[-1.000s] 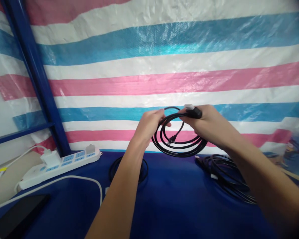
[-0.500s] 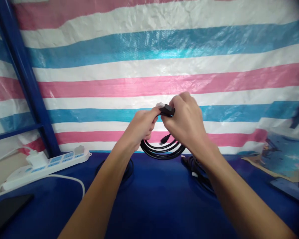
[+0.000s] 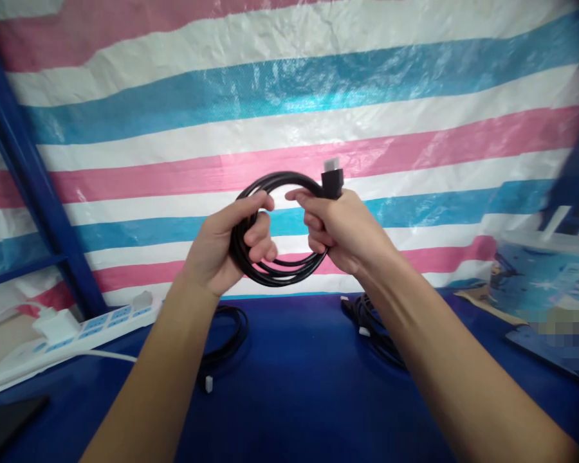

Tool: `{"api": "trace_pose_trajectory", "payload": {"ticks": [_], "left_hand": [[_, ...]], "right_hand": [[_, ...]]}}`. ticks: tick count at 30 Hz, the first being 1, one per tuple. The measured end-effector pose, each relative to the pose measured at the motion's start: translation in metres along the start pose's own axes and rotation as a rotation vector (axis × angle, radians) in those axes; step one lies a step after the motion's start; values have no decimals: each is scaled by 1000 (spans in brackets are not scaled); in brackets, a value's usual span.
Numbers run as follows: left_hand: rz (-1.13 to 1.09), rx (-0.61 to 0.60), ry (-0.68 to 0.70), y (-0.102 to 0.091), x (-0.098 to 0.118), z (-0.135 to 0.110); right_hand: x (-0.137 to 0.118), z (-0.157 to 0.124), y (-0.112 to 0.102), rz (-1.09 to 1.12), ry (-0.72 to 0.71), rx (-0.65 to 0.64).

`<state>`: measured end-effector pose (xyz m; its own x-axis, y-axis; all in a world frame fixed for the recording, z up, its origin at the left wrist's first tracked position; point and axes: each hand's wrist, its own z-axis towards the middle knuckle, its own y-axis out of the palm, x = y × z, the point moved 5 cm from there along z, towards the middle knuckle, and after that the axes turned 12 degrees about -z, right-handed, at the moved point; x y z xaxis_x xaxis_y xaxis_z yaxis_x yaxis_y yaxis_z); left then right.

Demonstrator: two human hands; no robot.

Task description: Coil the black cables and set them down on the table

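Observation:
A black cable (image 3: 280, 280), wound into a round coil, is held up above the table between both hands. My left hand (image 3: 236, 238) is closed around the left side of the loops, thumb over the top. On the right side, my right hand (image 3: 340, 222) grips the coil near its connector (image 3: 332, 180), a black plug with a pale tip that points up. The tip looks covered by a light cap, though I cannot make out its details. The cable's other end is hidden.
Below the left hand lies a second coiled black cable (image 3: 231, 344); another coiled cable (image 3: 379, 337) rests at right. A white power strip (image 3: 91, 337) and a dark flat object (image 3: 12, 421) are at left. A blue cup (image 3: 525, 270) and a phone-like slab (image 3: 540, 350) are at right.
My left hand has moved left and now grips the coil's side. The right hand has turned, bringing the connector upright. The coil has risen and opened to a ring; the dangling plug is no longer visible.

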<state>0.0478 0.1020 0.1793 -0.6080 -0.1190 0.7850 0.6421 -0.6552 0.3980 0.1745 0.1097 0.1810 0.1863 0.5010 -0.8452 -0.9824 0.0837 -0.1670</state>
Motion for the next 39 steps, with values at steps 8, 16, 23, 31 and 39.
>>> {"api": "trace_pose_trajectory", "payload": {"ticks": [8, 16, 23, 31, 39], "left_hand": [[-156, 252, 32, -4, -11, 10], [-485, 464, 315, -24, -6, 7], [-160, 155, 32, -1, 0, 1], [51, 285, -259, -8, -28, -1], [-152, 517, -388, -21, -132, -65]], "right_hand": [[-17, -6, -7, 287, 67, -160], [-10, -11, 38, 507, -69, -271], [-12, -11, 11, 338, 10, -186], [4, -23, -13, 99, 243, -313], [92, -116, -10, 231, 516, -171]]}}
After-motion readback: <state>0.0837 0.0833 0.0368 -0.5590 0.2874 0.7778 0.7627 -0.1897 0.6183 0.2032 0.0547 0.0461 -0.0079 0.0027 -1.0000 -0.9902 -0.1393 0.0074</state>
